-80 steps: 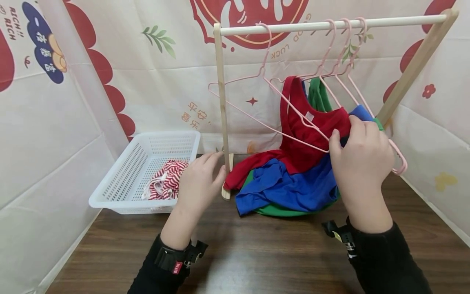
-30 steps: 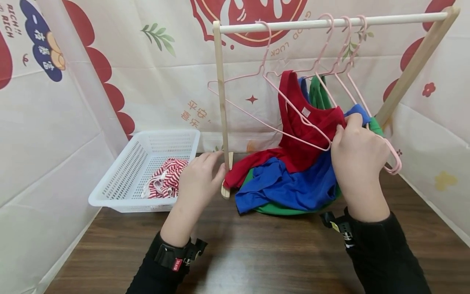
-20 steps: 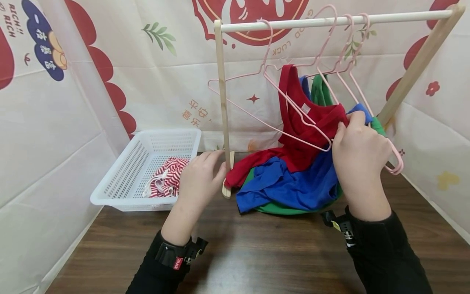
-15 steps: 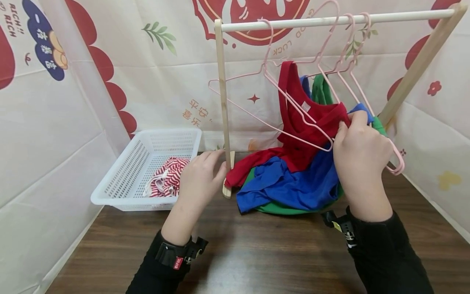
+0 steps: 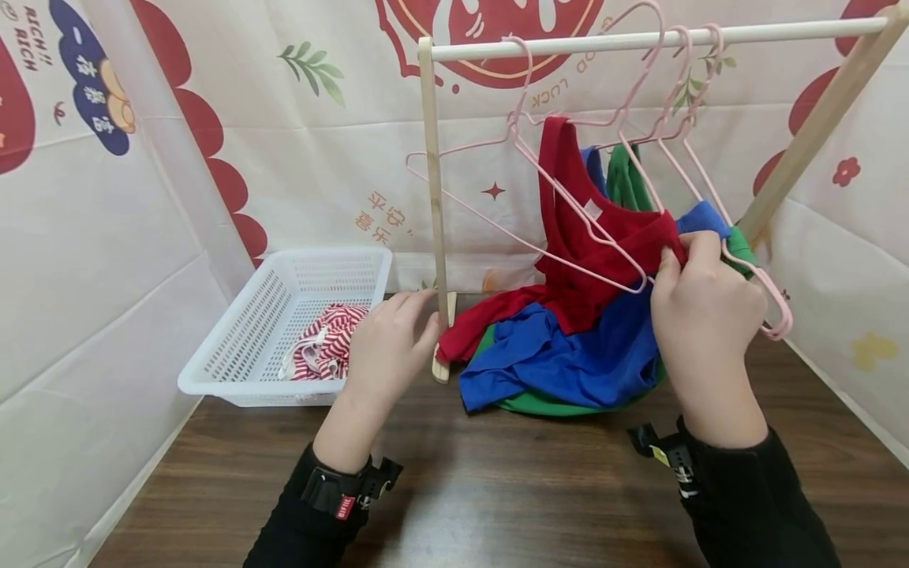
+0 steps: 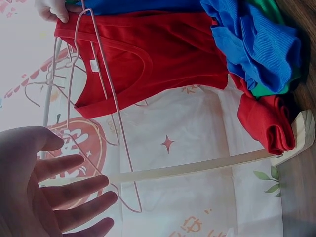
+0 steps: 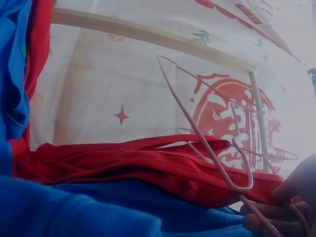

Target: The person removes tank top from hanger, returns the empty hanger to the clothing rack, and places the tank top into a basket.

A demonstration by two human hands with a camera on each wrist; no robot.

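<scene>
Pinching the shoulder of a red garment [image 5: 575, 296] between the thumb and curled fingers of the right hand [image 5: 710, 312], below the white rail of the clothes rack [image 5: 568, 45]. Holding the left hand [image 5: 387, 347] just beside the rack's left post [image 5: 436, 229], fingers spread and relaxed, free of any hold. Having the red garment under the middle of the rack on a pink hanger [image 5: 639, 167], with its hook arched above the rail and one red sleeve down by the post's foot. Facing also a blue garment [image 5: 554, 363] and a green garment [image 5: 547, 404], bunched low on the bench [image 5: 525, 481] beneath the rack. Facing, too, a bare hanger [image 5: 473, 147] toward the rack's left end, and, left of the rack, a white basket [image 5: 259, 389] containing red-and-white striped cloth [image 5: 323, 347].
</scene>
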